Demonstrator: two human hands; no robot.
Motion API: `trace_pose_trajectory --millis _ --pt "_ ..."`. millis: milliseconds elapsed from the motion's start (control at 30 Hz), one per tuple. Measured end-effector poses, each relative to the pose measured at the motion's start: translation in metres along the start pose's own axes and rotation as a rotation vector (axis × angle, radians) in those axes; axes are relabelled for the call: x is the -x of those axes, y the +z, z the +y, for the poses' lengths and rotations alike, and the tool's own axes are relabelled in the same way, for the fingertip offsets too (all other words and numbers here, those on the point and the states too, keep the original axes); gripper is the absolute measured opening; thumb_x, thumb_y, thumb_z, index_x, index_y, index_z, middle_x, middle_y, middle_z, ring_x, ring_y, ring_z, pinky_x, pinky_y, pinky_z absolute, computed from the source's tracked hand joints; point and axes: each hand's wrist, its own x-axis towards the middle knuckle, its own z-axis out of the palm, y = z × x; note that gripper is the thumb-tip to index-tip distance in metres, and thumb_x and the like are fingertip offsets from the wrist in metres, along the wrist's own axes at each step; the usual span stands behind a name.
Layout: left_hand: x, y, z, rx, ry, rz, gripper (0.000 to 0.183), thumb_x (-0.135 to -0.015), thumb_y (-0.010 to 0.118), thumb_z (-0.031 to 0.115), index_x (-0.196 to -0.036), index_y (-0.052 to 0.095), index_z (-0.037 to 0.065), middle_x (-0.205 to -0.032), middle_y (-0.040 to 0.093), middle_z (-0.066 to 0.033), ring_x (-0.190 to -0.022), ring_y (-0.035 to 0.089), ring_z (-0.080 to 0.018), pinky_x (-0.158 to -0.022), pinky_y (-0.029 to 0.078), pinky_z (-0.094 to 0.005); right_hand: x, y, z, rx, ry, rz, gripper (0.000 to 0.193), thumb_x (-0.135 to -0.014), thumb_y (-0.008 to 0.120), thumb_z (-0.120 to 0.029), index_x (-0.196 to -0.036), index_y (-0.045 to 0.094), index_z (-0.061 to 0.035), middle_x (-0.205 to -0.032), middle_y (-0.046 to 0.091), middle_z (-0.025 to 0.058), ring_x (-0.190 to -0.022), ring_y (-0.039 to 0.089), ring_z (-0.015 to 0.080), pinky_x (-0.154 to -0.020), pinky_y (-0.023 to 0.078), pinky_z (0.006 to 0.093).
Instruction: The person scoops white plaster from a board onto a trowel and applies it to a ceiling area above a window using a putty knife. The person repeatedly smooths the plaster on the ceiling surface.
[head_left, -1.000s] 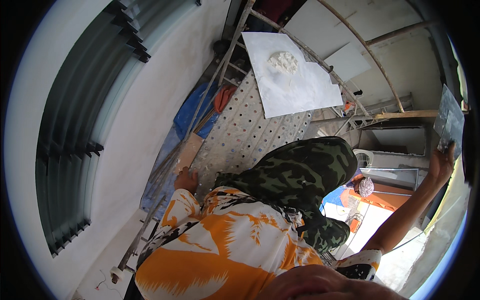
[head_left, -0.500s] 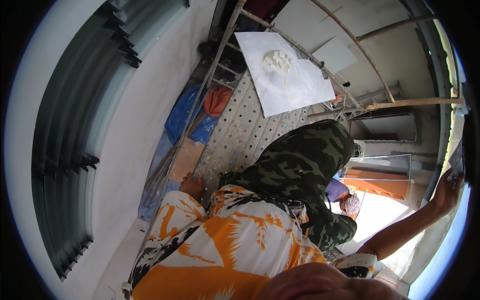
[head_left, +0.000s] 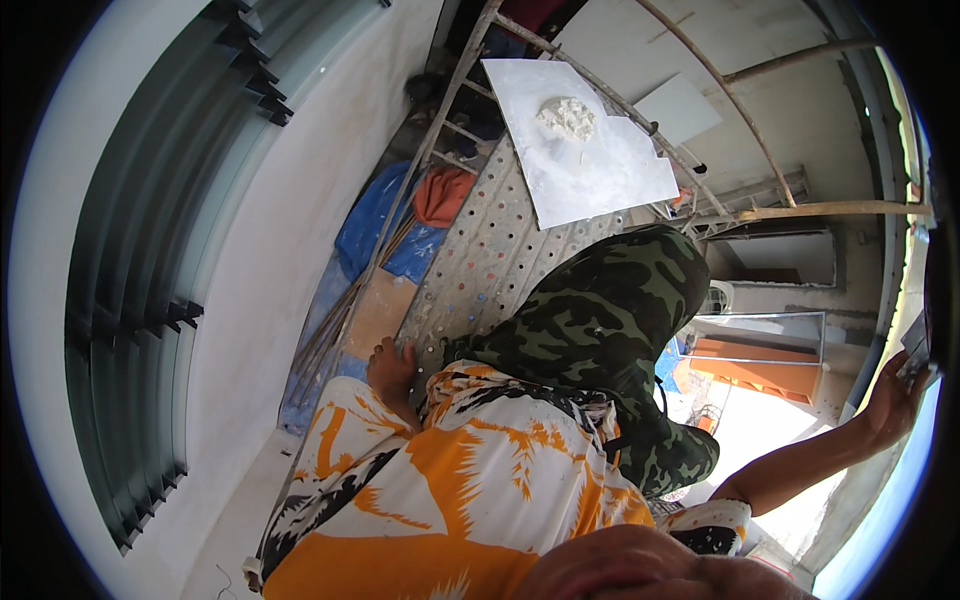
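Observation:
My right arm stretches out to the far right, where my right hand [head_left: 893, 400] is closed on a flat grey trowel [head_left: 916, 342]. The trowel lies partly in the dark rim of the picture, so its full shape is hidden. My left hand [head_left: 391, 372] rests at the left edge of the perforated metal platform [head_left: 470, 265], fingers apart and nothing visible in them. Ahead on the platform lies a white board [head_left: 590, 185] with a notched edge. A heap of white paste [head_left: 567, 118] sits on it, beyond my camouflage-clad knee [head_left: 620, 280].
Scaffold bars [head_left: 735, 100] frame the platform, with a ladder-like side frame [head_left: 465, 75] at its left. Below lie a blue tarp [head_left: 375, 225], an orange-red cloth [head_left: 441, 197] and thin rods [head_left: 345, 305]. A white wall [head_left: 280, 220] with dark louvres [head_left: 130, 310] stands left. An orange panel [head_left: 755, 368] is lower right.
The view has shifted slightly, so the board sits a little farther right. My left hand has its fingers raised a bit more. A person in purple below right has gone out of sight.

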Motion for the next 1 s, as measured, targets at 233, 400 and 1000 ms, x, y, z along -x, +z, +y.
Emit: trace_pose_trajectory --millis 233,400,1000 --pt "0.0 -0.003 0.003 -0.015 -0.012 -0.022 0.045 -0.095 0.054 0.05 -0.105 0.056 0.007 -0.098 0.066 -0.0206 -0.091 0.067 -0.0413 -0.076 0.053 -0.0526 0.0 0.006 0.024 -0.023 -0.022 0.138 0.034 -0.098 0.048 0.007 -0.131 0.048 0.0124 -0.138 0.051 0.0252 -0.127 0.049 0.0337 -0.109 0.04 0.0468" --pt "0.0 -0.002 0.005 -0.025 -0.009 -0.021 0.046 -0.096 0.054 0.052 -0.105 0.056 0.007 -0.098 0.066 -0.0189 -0.091 0.067 -0.0398 -0.077 0.053 -0.0513 -0.007 0.005 0.039 -0.194 0.127 0.0 0.046 -0.096 0.053 0.009 -0.14 0.041 0.0109 -0.144 0.044 0.026 -0.131 0.045 0.0364 -0.109 0.042 0.0442" --pt "0.0 0.002 0.008 -0.014 -0.006 -0.005 0.044 -0.094 0.058 0.048 -0.106 0.056 0.006 -0.098 0.066 -0.0203 -0.089 0.066 -0.0415 -0.074 0.053 -0.0521 -0.024 0.048 0.116 -0.401 0.433 0.078 0.037 -0.095 0.059 0.005 -0.131 0.049 0.0112 -0.126 0.057 0.0241 -0.117 0.057 0.0321 -0.1 0.05 0.0413"
